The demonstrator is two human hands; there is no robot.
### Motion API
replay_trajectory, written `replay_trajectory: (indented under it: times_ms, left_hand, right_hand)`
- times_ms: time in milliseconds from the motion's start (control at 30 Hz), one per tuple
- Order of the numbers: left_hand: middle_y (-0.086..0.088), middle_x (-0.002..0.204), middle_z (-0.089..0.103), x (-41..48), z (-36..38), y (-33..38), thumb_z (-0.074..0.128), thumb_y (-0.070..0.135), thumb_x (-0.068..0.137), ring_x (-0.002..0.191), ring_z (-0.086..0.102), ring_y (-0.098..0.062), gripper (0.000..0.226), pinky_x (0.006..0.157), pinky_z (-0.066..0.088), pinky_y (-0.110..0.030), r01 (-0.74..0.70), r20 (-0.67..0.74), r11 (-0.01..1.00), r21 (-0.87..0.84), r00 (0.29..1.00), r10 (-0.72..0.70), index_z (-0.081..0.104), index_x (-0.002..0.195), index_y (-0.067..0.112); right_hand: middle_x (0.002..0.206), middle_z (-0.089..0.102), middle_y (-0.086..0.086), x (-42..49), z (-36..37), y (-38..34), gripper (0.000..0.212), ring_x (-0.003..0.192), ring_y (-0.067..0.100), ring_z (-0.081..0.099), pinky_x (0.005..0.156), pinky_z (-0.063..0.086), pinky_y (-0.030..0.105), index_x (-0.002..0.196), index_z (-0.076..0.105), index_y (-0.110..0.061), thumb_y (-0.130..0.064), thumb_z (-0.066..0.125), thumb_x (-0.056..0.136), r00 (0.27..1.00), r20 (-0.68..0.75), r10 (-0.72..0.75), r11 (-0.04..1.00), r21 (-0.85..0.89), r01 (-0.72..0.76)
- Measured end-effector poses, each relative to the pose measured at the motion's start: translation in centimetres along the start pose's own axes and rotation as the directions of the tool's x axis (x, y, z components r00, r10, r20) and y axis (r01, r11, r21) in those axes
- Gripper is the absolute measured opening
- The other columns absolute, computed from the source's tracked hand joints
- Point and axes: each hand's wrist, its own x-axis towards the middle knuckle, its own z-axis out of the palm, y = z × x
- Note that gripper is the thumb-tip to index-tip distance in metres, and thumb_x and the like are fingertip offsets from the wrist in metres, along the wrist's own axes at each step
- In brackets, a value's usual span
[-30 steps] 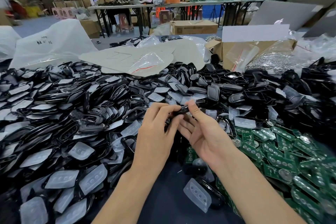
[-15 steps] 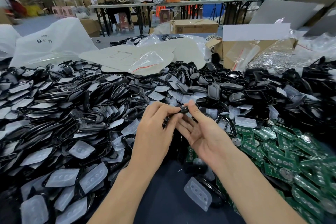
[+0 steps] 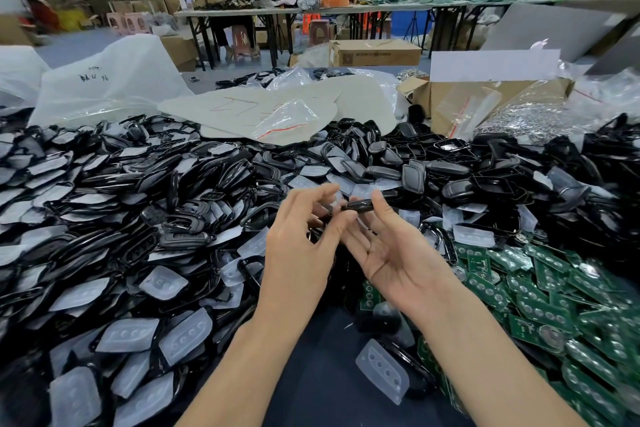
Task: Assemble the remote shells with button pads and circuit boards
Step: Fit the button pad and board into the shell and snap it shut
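Note:
A black remote shell (image 3: 361,205) is held edge-on above the heap, between both hands. My right hand (image 3: 394,253) lies palm up, its thumb and fingertips pinching the shell's right end. My left hand (image 3: 298,253) pinches the left end with its thumb underneath, while its upper fingers are lifted and blurred. Black shells (image 3: 138,204) lie heaped across the left and back. Translucent button pads (image 3: 187,333) are mixed into that heap, and one single pad (image 3: 382,371) lies near my right forearm. Green circuit boards (image 3: 554,308) are piled at the right.
A strip of dark blue table (image 3: 311,378) shows between my forearms. An open cardboard box (image 3: 426,97) with plastic bags and shiny metal parts (image 3: 530,121) stands at the back right. A big white bag (image 3: 114,80) sits at the back left. People work at far tables.
My left hand's upper fingers have lifted off the shell and spread. The right hand has opened out palm up, and the shell now shows more clearly between the fingertips.

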Motion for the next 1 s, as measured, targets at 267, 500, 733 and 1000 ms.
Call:
replay_trajectory:
  times_ms: [267, 500, 733, 1000]
  left_hand:
    - [0.018, 0.108, 0.058, -0.1, -0.1, -0.2, 0.071, 0.024, 0.091, 0.095, 0.060, -0.006, 0.025, 0.084, 0.042, -0.010, -0.118, 0.025, 0.991, 0.067, 0.993, 0.117, 0.068, 0.114, 0.032]
    - [0.010, 0.087, 0.069, 0.1, -0.2, 0.7, 0.065, 0.041, 0.095, 0.079, 0.065, -0.005, 0.010, 0.069, 0.050, -0.016, 0.259, 0.057, 0.940, -0.223, 0.966, -0.252, 0.069, 0.094, 0.032]
    - [-0.004, 0.078, 0.070, 0.7, 0.0, 1.2, 0.065, 0.022, 0.084, 0.066, 0.066, -0.010, 0.019, 0.063, 0.057, -0.021, 0.636, 0.457, 0.200, -0.745, 0.706, -0.541, 0.079, 0.090, 0.010]
    - [-0.006, 0.088, 0.074, 0.4, 0.5, 0.9, 0.066, 0.016, 0.085, 0.069, 0.068, -0.009, 0.019, 0.064, 0.058, -0.020, 0.624, 0.519, 0.024, -0.781, 0.671, -0.530, 0.081, 0.094, 0.011]
  right_hand:
    - [0.100, 0.072, 0.024, -0.3, -0.1, -0.1, 0.039, 0.090, 0.029, 0.076, 0.070, 0.063, 0.033, 0.110, 0.066, 0.008, -0.024, 0.071, 0.087, 0.998, 0.068, 0.011, 0.997, 0.072, -0.016]
    - [0.108, 0.076, 0.014, 0.2, -0.1, 0.0, 0.025, 0.102, 0.025, 0.074, 0.086, 0.061, 0.032, 0.100, 0.079, -0.015, -0.028, 0.075, 0.079, 0.962, 0.080, -0.262, 0.900, -0.338, 0.274]
    - [0.107, 0.078, 0.001, -0.9, 0.5, -0.1, 0.040, 0.102, 0.012, 0.072, 0.086, 0.055, 0.019, 0.121, 0.065, -0.028, -0.028, 0.073, 0.082, 0.826, 0.266, -0.497, 0.484, -0.705, 0.518]
    - [0.104, 0.077, -0.007, -1.2, 0.9, 0.4, 0.038, 0.095, 0.004, 0.073, 0.080, 0.053, 0.013, 0.119, 0.064, -0.031, -0.006, 0.071, 0.092, 0.799, 0.284, -0.530, 0.467, -0.688, 0.555]
